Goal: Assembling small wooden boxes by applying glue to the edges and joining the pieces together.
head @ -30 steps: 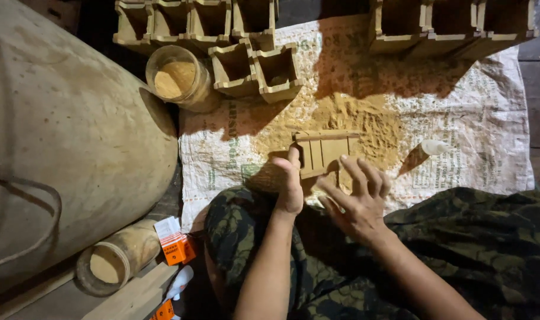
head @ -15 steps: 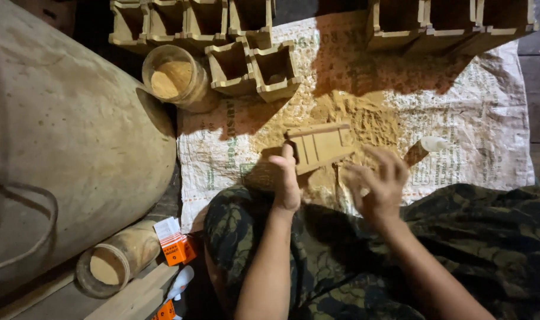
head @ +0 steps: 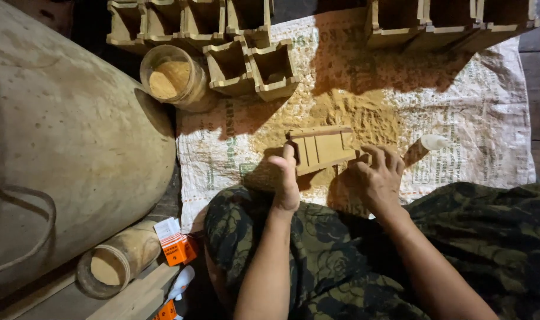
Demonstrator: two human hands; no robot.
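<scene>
A flat wooden piece with several ribs is held between both hands above a white woven sack spread on the floor. My left hand grips its left end with the thumb up along the edge. My right hand grips its right end, fingers curled over the edge. A patch of tan sawdust lies on the sack just beyond the piece. A small white glue bottle lies to the right of my right hand.
Open wooden boxes stand in rows at the top left, more at the top right. A clear jar of sawdust leans beside them. A large round drum, a tube and orange packets sit left.
The ribbed wooden piece has been lifted and turned; my right hand has moved from beside it onto its right end, and my left hand has stayed on its left end.
</scene>
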